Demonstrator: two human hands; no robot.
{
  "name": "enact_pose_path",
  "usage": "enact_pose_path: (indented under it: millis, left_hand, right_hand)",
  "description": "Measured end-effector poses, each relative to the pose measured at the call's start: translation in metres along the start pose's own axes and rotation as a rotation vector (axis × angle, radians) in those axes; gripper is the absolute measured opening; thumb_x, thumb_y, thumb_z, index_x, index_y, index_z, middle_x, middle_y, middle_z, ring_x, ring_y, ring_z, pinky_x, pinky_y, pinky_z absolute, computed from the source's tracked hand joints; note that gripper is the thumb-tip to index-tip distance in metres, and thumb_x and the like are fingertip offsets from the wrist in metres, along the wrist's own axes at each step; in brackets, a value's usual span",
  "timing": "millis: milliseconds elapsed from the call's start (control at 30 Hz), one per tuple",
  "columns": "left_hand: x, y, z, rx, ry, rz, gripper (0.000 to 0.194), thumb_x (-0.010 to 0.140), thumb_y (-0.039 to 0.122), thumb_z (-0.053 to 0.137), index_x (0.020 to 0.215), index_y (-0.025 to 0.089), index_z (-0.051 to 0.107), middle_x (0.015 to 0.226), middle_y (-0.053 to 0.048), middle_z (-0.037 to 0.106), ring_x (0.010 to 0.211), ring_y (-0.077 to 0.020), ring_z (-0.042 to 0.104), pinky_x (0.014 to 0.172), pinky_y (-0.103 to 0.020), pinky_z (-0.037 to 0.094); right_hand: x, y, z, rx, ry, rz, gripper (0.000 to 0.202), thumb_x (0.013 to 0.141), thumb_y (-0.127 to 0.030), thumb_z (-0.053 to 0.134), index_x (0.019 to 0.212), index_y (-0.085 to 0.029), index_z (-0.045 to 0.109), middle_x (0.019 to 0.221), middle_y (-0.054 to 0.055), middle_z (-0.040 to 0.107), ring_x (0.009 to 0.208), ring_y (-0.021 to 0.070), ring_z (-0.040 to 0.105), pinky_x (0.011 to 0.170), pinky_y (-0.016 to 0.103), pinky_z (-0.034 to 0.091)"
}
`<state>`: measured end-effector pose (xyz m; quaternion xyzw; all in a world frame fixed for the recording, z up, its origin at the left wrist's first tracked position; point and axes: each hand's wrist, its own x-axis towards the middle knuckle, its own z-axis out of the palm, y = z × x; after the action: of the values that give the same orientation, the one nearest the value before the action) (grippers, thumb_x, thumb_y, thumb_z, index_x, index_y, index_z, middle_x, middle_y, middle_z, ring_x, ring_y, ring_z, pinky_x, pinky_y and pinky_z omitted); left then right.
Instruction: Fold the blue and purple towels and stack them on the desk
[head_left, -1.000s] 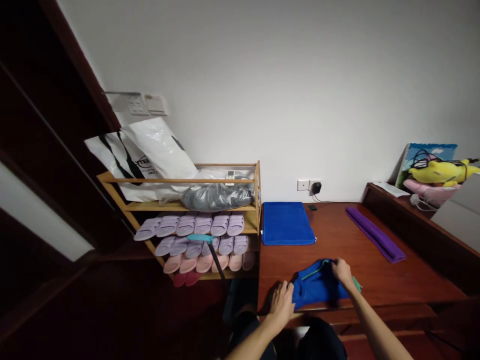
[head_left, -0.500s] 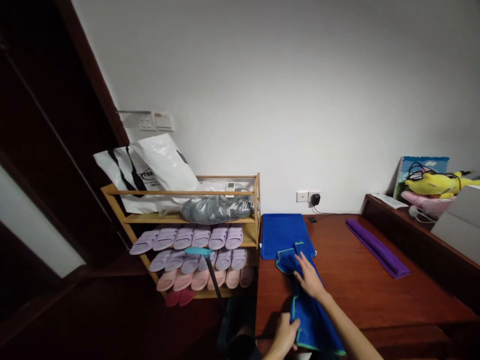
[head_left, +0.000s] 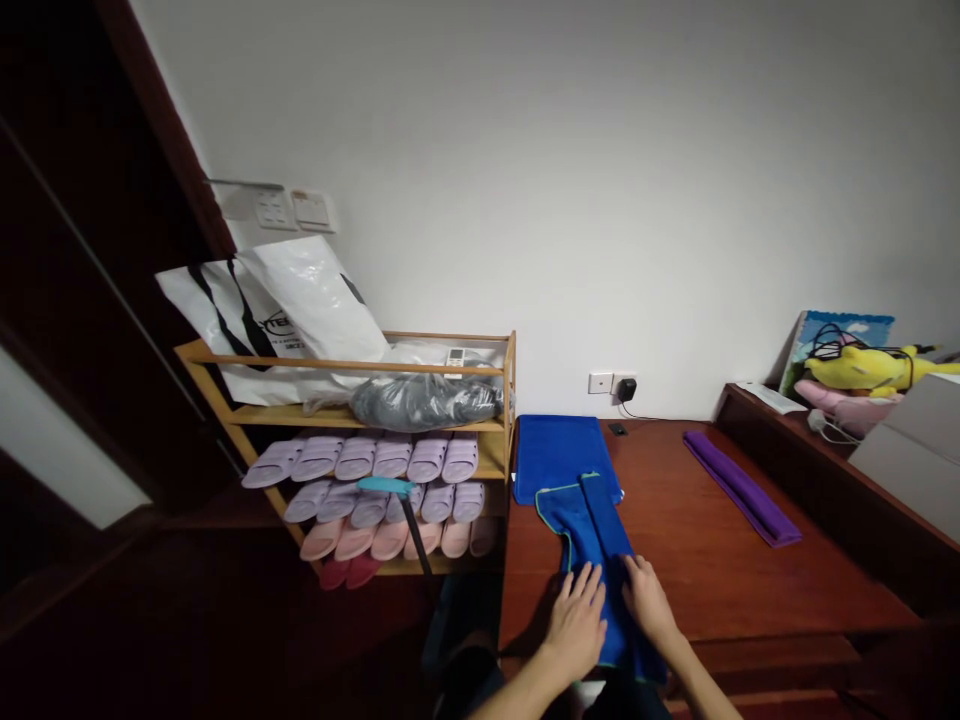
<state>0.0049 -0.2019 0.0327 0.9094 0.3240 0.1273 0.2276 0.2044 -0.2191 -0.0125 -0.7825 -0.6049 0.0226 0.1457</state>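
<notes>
A blue cloth [head_left: 600, 530] with green edging lies lengthwise on the brown table, its right side folded over in a narrow strip. Its far end overlaps a flat, folded blue cloth [head_left: 562, 450] near the wall. My left hand [head_left: 577, 620] rests flat on the near part of the edged cloth, fingers spread slightly. At the cloth's right edge, my right hand [head_left: 649, 600] has its fingers bent against the folded strip; whether it pinches the fabric is unclear. A rolled purple cloth [head_left: 739, 487] lies farther right.
The brown table [head_left: 697, 560] meets the wall. Left of it stands a wooden rack [head_left: 345, 368] with slippers, a white bag [head_left: 300, 300] and a plastic-wrapped bundle. A raised ledge at right holds a yellow plush toy [head_left: 862, 368] and white boxes. A black plug [head_left: 626, 390] sits in the wall socket.
My left hand has moved up onto the cloth and opened flat. My right hand has drawn back to its right edge. The cloth now lies straighter, with a long folded strip.
</notes>
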Motion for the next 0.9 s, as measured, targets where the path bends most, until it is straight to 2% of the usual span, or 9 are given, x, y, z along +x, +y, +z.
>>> enact_pose_path:
  millis: [67, 200, 267, 400, 467, 533, 667, 800, 900]
  left_hand:
    - [0.003, -0.011, 0.007, 0.01, -0.058, -0.068, 0.06, 0.086, 0.046, 0.042, 0.142, 0.025, 0.032, 0.152, -0.005, 0.022, 0.14, -0.0293, 0.014, 0.113, -0.056, 0.012]
    - [-0.007, -0.032, 0.012, 0.035, -0.062, -0.113, 0.062, 0.086, 0.053, 0.04, 0.144, 0.034, 0.025, 0.154, 0.0, 0.017, 0.141, -0.0281, 0.009, 0.112, -0.058, 0.008]
    - [-0.014, -0.035, 0.012, 0.041, -0.047, -0.103, 0.062, 0.087, 0.052, 0.039, 0.144, 0.035, 0.022, 0.154, 0.001, 0.016, 0.141, -0.0271, 0.01, 0.113, -0.056, 0.009]
    - [-0.026, -0.034, 0.013, 0.08, -0.011, -0.11, 0.059, 0.088, 0.048, 0.039, 0.144, 0.033, 0.025, 0.153, 0.0, 0.021, 0.141, -0.0265, 0.011, 0.113, -0.056, 0.009]
    - [-0.031, -0.035, 0.014, 0.1, 0.009, -0.138, 0.056, 0.089, 0.045, 0.037, 0.143, 0.031, 0.028, 0.151, -0.001, 0.025, 0.141, -0.026, 0.011, 0.113, -0.057, 0.006]
    - [-0.036, -0.037, 0.013, 0.105, 0.025, -0.169, 0.054, 0.09, 0.041, 0.036, 0.143, 0.033, 0.028, 0.151, 0.0, 0.025, 0.141, -0.0258, 0.012, 0.112, -0.059, 0.006]
    - [-0.045, -0.042, 0.005, 0.108, -0.004, -0.199, 0.057, 0.088, 0.033, 0.039, 0.143, 0.037, 0.025, 0.152, 0.003, 0.02, 0.14, -0.0268, 0.014, 0.11, -0.061, 0.012]
    - [-0.049, -0.042, -0.006, 0.107, -0.029, -0.197, 0.056, 0.088, 0.033, 0.038, 0.142, 0.037, 0.026, 0.152, 0.003, 0.02, 0.14, -0.026, 0.014, 0.11, -0.06, 0.013]
    - [-0.049, -0.041, -0.007, 0.107, -0.039, -0.208, 0.056, 0.087, 0.03, 0.038, 0.142, 0.035, 0.028, 0.152, 0.002, 0.021, 0.14, -0.0265, 0.014, 0.109, -0.061, 0.014]
  right_hand:
    - [0.005, 0.023, -0.01, -0.009, 0.001, 0.045, 0.046, 0.078, -0.015, 0.037, 0.12, -0.018, 0.056, 0.113, 0.01, 0.065, 0.104, 0.02, 0.06, 0.087, 0.031, 0.046]
    - [0.003, 0.043, -0.023, -0.091, 0.047, 0.21, 0.045, 0.082, -0.023, 0.034, 0.12, -0.009, 0.055, 0.105, 0.022, 0.064, 0.093, 0.032, 0.063, 0.078, 0.046, 0.047]
    - [-0.001, 0.024, -0.022, -0.104, 0.117, 0.162, 0.049, 0.083, -0.024, 0.035, 0.128, -0.011, 0.048, 0.126, 0.024, 0.054, 0.112, 0.035, 0.054, 0.088, 0.051, 0.041]
    - [-0.008, -0.042, -0.002, 0.094, 0.076, -0.231, 0.053, 0.09, -0.04, 0.033, 0.141, -0.027, 0.031, 0.149, 0.008, 0.032, 0.135, 0.023, 0.031, 0.104, 0.043, 0.033]
    - [-0.009, -0.063, 0.01, 0.169, -0.001, -0.257, 0.055, 0.09, -0.049, 0.032, 0.142, -0.029, 0.029, 0.15, 0.005, 0.029, 0.137, 0.0221, 0.028, 0.105, 0.044, 0.032]
    - [-0.01, -0.066, 0.02, 0.181, -0.021, -0.17, 0.055, 0.09, -0.052, 0.03, 0.139, -0.027, 0.036, 0.148, 0.008, 0.033, 0.136, 0.0234, 0.03, 0.104, 0.045, 0.033]
    - [-0.019, -0.022, 0.023, 0.076, -0.041, -0.14, 0.053, 0.09, -0.051, 0.031, 0.135, -0.026, 0.044, 0.144, 0.009, 0.04, 0.133, 0.0231, 0.035, 0.104, 0.045, 0.033]
    - [-0.034, 0.065, -0.001, -0.157, -0.037, -0.077, 0.047, 0.089, -0.039, 0.032, 0.132, -0.029, 0.047, 0.143, 0.007, 0.042, 0.133, 0.0253, 0.035, 0.103, 0.051, 0.031]
    - [-0.042, 0.135, -0.026, -0.332, 0.053, 0.136, 0.048, 0.086, -0.026, 0.029, 0.127, -0.027, 0.053, 0.138, 0.012, 0.048, 0.129, 0.0306, 0.039, 0.095, 0.057, 0.034]
